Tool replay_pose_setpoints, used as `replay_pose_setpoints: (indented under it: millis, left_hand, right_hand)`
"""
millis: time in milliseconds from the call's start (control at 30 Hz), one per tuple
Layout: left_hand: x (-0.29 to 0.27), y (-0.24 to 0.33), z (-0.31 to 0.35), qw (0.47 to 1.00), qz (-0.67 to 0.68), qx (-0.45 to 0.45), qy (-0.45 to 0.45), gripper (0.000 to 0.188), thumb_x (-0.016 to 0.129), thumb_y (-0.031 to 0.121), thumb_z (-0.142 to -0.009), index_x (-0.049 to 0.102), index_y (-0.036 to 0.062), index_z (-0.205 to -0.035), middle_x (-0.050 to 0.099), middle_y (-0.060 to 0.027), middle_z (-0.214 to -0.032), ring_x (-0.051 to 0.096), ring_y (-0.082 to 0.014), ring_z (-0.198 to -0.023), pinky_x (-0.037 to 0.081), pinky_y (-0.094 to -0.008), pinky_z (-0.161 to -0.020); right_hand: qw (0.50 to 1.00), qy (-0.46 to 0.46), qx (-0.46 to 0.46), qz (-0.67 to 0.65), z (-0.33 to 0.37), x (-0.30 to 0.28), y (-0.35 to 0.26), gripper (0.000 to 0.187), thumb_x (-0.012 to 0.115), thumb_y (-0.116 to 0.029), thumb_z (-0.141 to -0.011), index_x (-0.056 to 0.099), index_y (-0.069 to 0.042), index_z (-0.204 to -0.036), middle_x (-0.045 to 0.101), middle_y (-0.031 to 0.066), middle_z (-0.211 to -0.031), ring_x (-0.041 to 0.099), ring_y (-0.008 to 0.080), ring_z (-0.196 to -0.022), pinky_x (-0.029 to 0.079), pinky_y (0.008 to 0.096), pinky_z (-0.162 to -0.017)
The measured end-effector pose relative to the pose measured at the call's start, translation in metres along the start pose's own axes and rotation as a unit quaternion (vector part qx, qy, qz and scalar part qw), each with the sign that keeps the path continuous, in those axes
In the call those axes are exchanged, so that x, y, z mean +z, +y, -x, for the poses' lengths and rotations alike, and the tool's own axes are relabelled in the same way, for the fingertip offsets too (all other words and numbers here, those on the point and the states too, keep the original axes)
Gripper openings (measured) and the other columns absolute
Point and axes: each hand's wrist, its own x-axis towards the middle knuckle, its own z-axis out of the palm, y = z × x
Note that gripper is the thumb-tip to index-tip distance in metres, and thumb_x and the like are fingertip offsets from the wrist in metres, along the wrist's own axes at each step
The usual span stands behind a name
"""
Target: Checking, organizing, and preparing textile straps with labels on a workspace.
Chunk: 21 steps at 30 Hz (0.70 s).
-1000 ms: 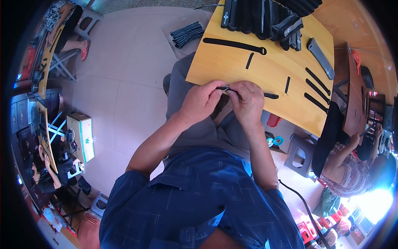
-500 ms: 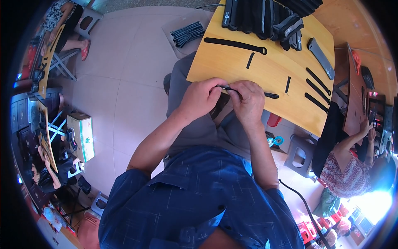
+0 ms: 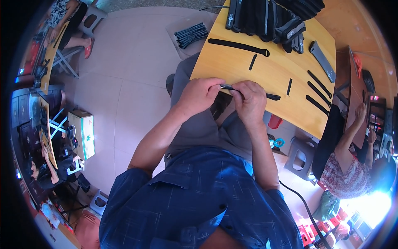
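Between my two hands, at the near edge of the yellow wooden table, a narrow black strap (image 3: 273, 97) is stretched. My left hand (image 3: 203, 93) pinches one end with thumb and forefinger. My right hand (image 3: 249, 97) grips it a short way along, and the rounded tail sticks out past that hand over the tabletop. A pale glint shows on the strap between the fingers. Beyond the hands lies a long black strap with a ring end (image 3: 238, 47). Two short black strips, one upper (image 3: 253, 62) and one lower (image 3: 290, 86), rest nearby.
Three black straps (image 3: 318, 91) lie at the table's right side, below a grey-and-black flat piece (image 3: 322, 62). Black bundles (image 3: 265, 23) are piled at the far end. A clear bin (image 3: 181, 49) with dark cords stands on the floor. Other people work at tables left and right.
My fingers have shifted slightly on the strap, which looks straighter between them. The whole view has moved a little. Things on the table keep their places.
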Motion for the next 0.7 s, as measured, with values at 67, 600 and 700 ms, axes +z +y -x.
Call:
replay_pose_setpoints:
  millis: [67, 600, 700]
  left_hand:
    - [0.0, -0.002, -0.002, 1.0, 0.001, 0.006, 0.002, 0.024, 0.058, 0.011, -0.096, 0.077, 0.0058, -0.111, 0.076, -0.0165, -0.102, 0.073, -0.0343, -0.094, 0.058, -0.0409, -0.086]
    - [-0.005, -0.008, -0.003, 0.999, 0.025, -0.036, -0.028, 0.026, 0.057, 0.012, -0.099, 0.077, 0.0078, -0.114, 0.077, -0.0155, -0.105, 0.074, -0.0309, -0.096, 0.057, -0.038, -0.089]
    - [-0.006, -0.01, -0.004, 0.999, 0.013, -0.025, -0.035, 0.026, 0.056, 0.012, -0.099, 0.078, 0.0078, -0.113, 0.077, -0.0156, -0.104, 0.073, -0.0315, -0.096, 0.056, -0.0381, -0.089]
  right_hand:
    - [1.0, -0.002, -0.005, 0.011, -0.001, 0.0, 0.0, 0.013, 0.08, -0.01, -0.075, 0.072, -0.01, -0.085, 0.07, 0.0059, -0.085, 0.068, 0.0293, -0.085, 0.052, 0.0418, -0.079]
    - [1.0, -0.007, -0.005, -0.002, -0.002, 0.0, 0.001, 0.011, 0.079, -0.009, -0.077, 0.071, -0.01, -0.085, 0.068, 0.0061, -0.084, 0.066, 0.0299, -0.085, 0.051, 0.0423, -0.08]
    - [1.0, -0.011, -0.008, -0.002, -0.002, -0.001, 0.001, 0.011, 0.079, -0.009, -0.077, 0.071, -0.01, -0.085, 0.068, 0.0061, -0.084, 0.066, 0.03, -0.085, 0.051, 0.0424, -0.079]
